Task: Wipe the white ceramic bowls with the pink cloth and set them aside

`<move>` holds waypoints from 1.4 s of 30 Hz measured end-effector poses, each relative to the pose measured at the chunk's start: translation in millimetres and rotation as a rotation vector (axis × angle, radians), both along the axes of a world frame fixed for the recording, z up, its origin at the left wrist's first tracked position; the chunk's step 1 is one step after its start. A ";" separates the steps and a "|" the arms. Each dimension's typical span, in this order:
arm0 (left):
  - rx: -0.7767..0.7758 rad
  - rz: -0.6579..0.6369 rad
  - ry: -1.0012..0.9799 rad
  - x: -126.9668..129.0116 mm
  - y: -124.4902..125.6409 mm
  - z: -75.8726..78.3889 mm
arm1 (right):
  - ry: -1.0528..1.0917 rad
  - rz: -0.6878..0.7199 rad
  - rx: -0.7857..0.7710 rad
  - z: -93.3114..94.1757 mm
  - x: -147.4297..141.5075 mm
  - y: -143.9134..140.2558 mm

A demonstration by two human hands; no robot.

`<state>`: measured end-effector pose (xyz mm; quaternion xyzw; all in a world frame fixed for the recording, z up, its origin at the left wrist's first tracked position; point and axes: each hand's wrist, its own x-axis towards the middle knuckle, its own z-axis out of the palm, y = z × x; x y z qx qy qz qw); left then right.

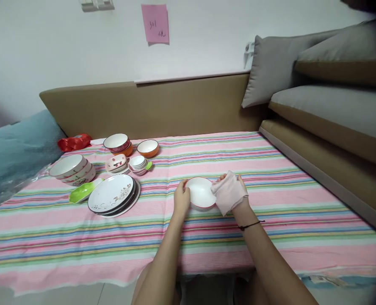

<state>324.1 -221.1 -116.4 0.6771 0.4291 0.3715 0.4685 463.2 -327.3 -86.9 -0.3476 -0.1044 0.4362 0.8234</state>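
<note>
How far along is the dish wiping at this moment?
In hand: the left hand steadies a white bowl while the right hand presses a pink cloth to its rim. The stacked plates and other bowls sit at left; wiped or waiting, I cannot tell.

The small bowl (200, 192) sits near the middle of the table (270, 169), between the left hand (181, 199) on its left side and the right hand (230, 192), which lies under a cloth (228, 194) on its right side. To the left of them is a stack of plates (113, 195), and a leaf-shaped dish (83, 191) lies just beside it on the left. Behind the plates stand several stacked bowls (72, 169), and the sofa cushions (318, 97) are at the right of the table.
</note>
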 end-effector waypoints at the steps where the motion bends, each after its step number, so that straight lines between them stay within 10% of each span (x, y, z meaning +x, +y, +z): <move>1: 0.075 0.034 0.027 -2.4 0.0 2.6 | 0.018 0.012 0.043 -0.2 2.4 -2.5; 6: 0.359 -0.008 -0.064 -1.7 -27.2 30.0 | -0.048 0.108 0.126 7.7 0.8 -7.1; 11: -0.133 -0.263 -0.154 11.9 -63.9 51.5 | -0.204 0.107 0.081 18.4 -10.7 -20.7; 15: -0.189 -0.365 -0.113 3.7 -85.8 58.5 | -0.233 0.201 -0.025 17.5 -22.7 -59.0; 25: 0.228 -0.294 -0.123 -68.0 -162.2 82.1 | -0.782 0.108 -0.207 20.6 -50.4 -158.6; 36: -0.132 -0.346 -0.201 -108.4 -210.0 99.4 | -0.710 0.233 -0.319 51.5 -95.0 -215.8; 42: 0.148 -0.357 -0.174 -120.9 -205.7 102.7 | -0.859 0.136 -0.254 66.1 -103.1 -211.4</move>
